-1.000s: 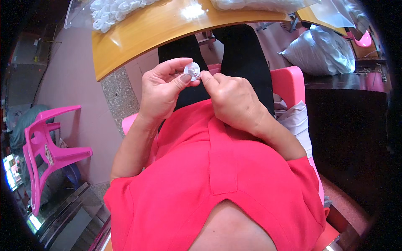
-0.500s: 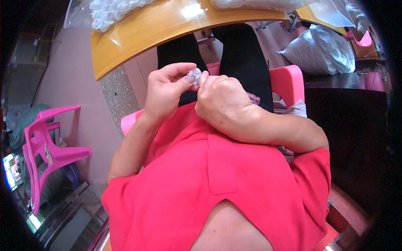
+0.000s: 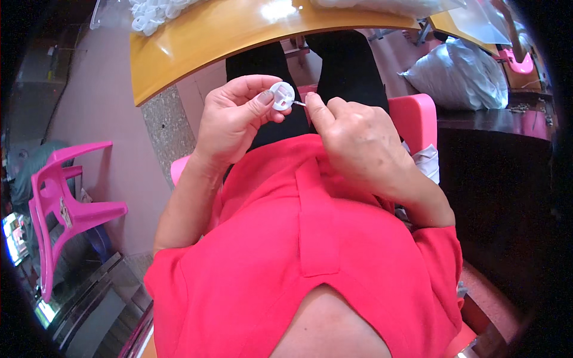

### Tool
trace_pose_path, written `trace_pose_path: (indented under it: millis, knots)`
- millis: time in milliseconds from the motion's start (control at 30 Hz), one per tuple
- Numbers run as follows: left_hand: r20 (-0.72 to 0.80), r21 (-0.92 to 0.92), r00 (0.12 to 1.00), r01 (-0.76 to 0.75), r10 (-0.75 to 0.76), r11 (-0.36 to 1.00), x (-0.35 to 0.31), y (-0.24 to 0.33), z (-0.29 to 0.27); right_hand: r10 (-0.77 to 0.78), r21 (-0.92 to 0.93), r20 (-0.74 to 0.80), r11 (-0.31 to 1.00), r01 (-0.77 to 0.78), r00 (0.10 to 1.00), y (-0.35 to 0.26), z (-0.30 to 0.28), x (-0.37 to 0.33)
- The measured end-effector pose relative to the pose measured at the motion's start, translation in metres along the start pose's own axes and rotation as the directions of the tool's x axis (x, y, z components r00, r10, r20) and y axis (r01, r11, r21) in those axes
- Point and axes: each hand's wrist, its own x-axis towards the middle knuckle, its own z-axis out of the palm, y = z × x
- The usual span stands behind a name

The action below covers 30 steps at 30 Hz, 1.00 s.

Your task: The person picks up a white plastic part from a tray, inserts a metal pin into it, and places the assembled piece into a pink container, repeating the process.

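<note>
My left hand (image 3: 233, 119) pinches a small round white plastic part (image 3: 285, 95) between thumb and fingers, above my lap. The part has a raised rim and openings across its face, which is turned toward me. My right hand (image 3: 361, 140) is closed around a tool, and only its thin metal tip (image 3: 299, 103) shows past the index finger. That tip reaches to the right edge of the white part. The tool's handle is hidden inside my right hand.
A yellow wooden table (image 3: 197, 53) lies ahead, with a pile of white plastic rings (image 3: 152, 15) at its left. A stuffed whitish sack (image 3: 459, 74) stands at the far right. A pink plastic chair (image 3: 71, 209) is at the left, and a dark surface (image 3: 477, 119) at the right.
My right hand has drawn back to the right, away from the left. The white part is now turned with its open face toward me, and the metal tip has come into sight.
</note>
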Motion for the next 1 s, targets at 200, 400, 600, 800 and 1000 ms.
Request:
trace_pose_path:
  millis: [200, 400, 600, 800, 1000]
  knots:
    - [0.001, 0.02, 1.0, -0.024, 0.024, 1.0, -0.003, 0.0, 0.003, -0.005, -0.001, -0.019, 1.0, 0.005, 1.0, -0.003, 0.0, 0.001]
    - [-0.006, 0.116, 0.998, -0.068, 0.069, 0.991, -0.004, -0.001, 0.007, -0.025, -0.064, -0.055, 0.998, 0.022, 0.998, -0.006, 0.005, 0.004]
    - [-0.06, 0.267, 0.997, -0.032, 0.05, 0.963, -0.003, -0.004, 0.008, -0.098, -0.211, -0.001, 0.973, 0.095, 0.995, -0.009, 0.011, 0.009]
    - [-0.053, 0.331, 0.998, -0.005, 0.024, 0.943, 0.0, -0.008, 0.012, -0.211, -0.367, 0.023, 0.907, 0.204, 0.977, -0.006, 0.008, 0.011]
    - [0.093, 0.809, 0.803, -0.405, 0.588, 0.425, 0.039, 0.068, 0.017, -0.084, -0.203, -0.233, 0.979, 0.036, 0.969, 0.016, -0.007, 0.013]
